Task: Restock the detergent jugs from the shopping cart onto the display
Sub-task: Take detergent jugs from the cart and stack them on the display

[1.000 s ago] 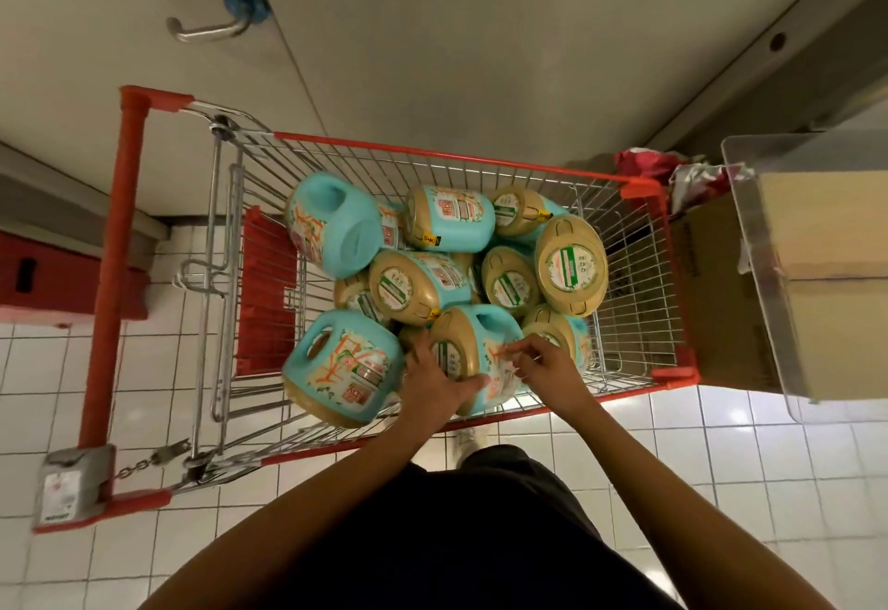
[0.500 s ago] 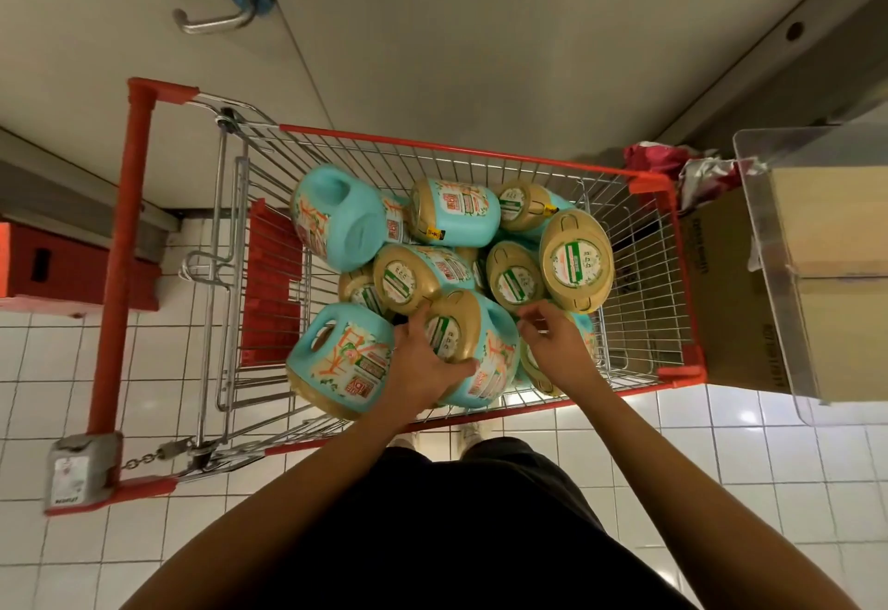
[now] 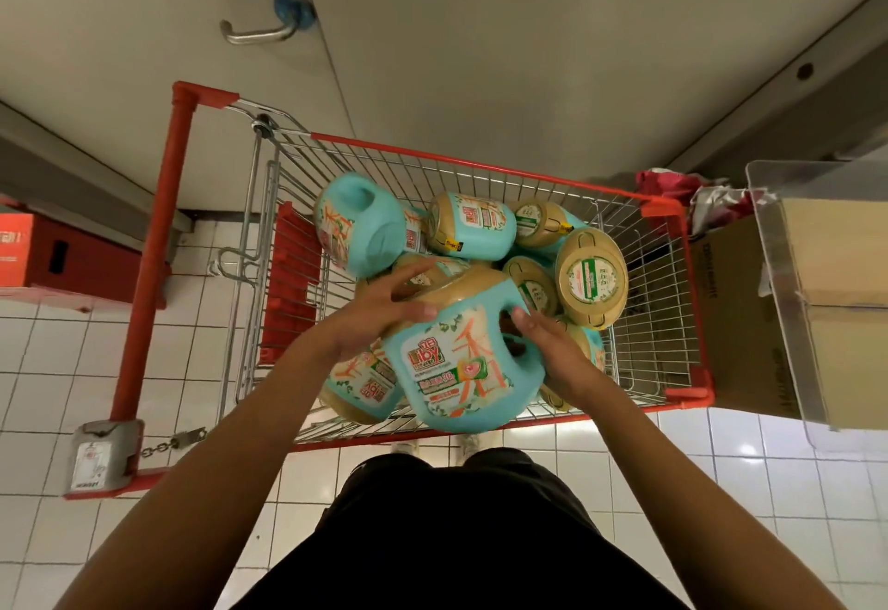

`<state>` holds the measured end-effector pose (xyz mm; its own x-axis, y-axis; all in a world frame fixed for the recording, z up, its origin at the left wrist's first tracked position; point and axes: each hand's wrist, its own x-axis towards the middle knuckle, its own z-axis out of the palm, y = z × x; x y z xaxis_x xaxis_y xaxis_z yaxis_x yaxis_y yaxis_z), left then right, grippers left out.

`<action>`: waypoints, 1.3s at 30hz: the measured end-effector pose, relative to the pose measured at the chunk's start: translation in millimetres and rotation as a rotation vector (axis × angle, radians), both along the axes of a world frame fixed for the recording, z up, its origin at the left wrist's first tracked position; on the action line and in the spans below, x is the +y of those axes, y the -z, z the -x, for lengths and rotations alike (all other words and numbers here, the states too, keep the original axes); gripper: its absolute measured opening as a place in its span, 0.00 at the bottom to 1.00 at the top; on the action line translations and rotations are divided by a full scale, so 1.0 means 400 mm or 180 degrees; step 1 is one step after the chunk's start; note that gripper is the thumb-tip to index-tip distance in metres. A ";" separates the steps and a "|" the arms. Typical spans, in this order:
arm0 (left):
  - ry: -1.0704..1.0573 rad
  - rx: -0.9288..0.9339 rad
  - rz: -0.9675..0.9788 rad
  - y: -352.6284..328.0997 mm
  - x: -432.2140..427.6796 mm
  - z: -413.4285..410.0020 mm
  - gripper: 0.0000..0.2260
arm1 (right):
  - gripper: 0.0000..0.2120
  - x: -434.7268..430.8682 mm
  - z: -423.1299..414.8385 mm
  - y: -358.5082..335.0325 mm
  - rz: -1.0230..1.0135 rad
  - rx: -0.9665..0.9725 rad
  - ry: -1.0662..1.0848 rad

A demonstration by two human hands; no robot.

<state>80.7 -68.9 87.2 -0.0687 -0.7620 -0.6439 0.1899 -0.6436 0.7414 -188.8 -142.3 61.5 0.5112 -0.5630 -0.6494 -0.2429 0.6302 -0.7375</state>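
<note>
A red wire shopping cart (image 3: 485, 173) holds several turquoise detergent jugs with tan caps, lying in a heap. One turquoise jug (image 3: 456, 364) is raised above the near side of the heap, label up, cap pointing away from me. My left hand (image 3: 379, 316) grips its upper left side near the cap. My right hand (image 3: 552, 350) holds the jug's handle on its right side. Another jug (image 3: 360, 383) lies just under it to the left. A further jug (image 3: 358, 230) lies at the cart's back left.
A cardboard box (image 3: 735, 321) and a clear plastic bin (image 3: 793, 282) with a box inside stand right of the cart. A red crate (image 3: 48, 254) sits on the tiled floor at left. A door with a metal handle (image 3: 259, 33) is behind the cart.
Both hands took hold of a jug at the cart's near side and raised it out of the heap toward me. It now shows its label face up.
</note>
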 end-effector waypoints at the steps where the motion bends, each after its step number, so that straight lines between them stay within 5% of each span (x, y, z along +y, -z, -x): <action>1: 0.0008 -0.0004 0.0002 -0.005 -0.003 0.002 0.47 | 0.44 0.007 -0.006 -0.004 -0.0122 -0.0018 -0.0006; 11: -0.1464 0.0788 -0.0080 0.016 0.054 0.044 0.31 | 0.53 0.102 -0.050 -0.040 -0.0598 -0.0441 0.0795; 15: -0.1308 0.1205 -0.0312 0.035 0.113 0.082 0.31 | 0.42 0.126 -0.055 -0.052 -0.0649 -0.0496 0.1122; 19: -0.1343 0.1248 -0.0334 0.042 0.136 0.093 0.28 | 0.49 0.162 -0.064 -0.054 -0.0649 -0.0353 0.1261; 25: -0.1064 0.1052 -0.0433 0.062 0.145 0.092 0.26 | 0.32 0.229 -0.059 -0.035 -0.0701 -0.0325 0.1949; 30: -0.0716 0.0956 -0.0497 0.075 0.122 0.122 0.30 | 0.56 0.270 -0.030 -0.052 -0.0491 -0.0312 0.2157; 32: -0.0578 0.0982 -0.0561 0.071 0.109 0.145 0.28 | 0.58 0.284 -0.006 -0.054 -0.0451 -0.0359 0.2244; 39: -0.0004 0.0985 -0.0611 0.032 0.063 0.286 0.27 | 0.35 0.337 0.132 -0.050 -0.0490 -0.0277 0.2785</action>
<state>-33.5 -43.6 74.3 -0.2817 -0.6296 -0.7240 0.3873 -0.7650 0.5145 -241.5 -7.6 81.5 -0.0096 -0.6845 -0.7289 0.4245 0.6572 -0.6228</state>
